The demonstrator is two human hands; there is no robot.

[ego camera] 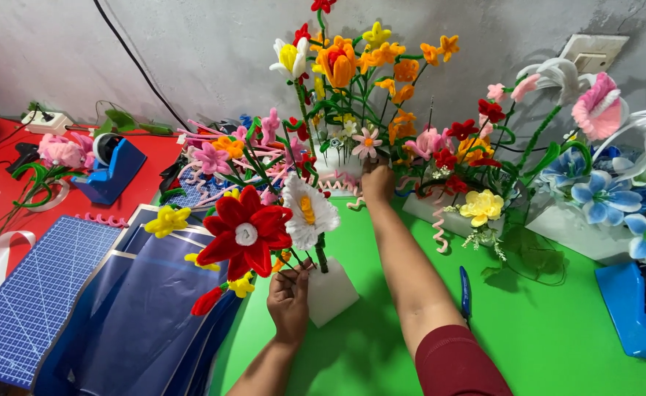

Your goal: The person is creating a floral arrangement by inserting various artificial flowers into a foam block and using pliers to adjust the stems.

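On green table (558, 337), left hand (288, 299) gripping white block (332, 292), right hand (378, 183) seemingly touching far flowers (368, 141)

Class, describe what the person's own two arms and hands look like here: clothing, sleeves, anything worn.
The left hand and right hand are bare, without gloves; no rings or watch show. Both forearms are uncovered. A dark red short sleeve covers the right upper arm.

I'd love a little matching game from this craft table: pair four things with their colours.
Things:
1. big flower by the left hand
2. table top
3. tape dispenser
4. flower block

Colours:
a. green
b. white
c. red
d. blue

Pairs: 1-c, 2-a, 3-d, 4-b
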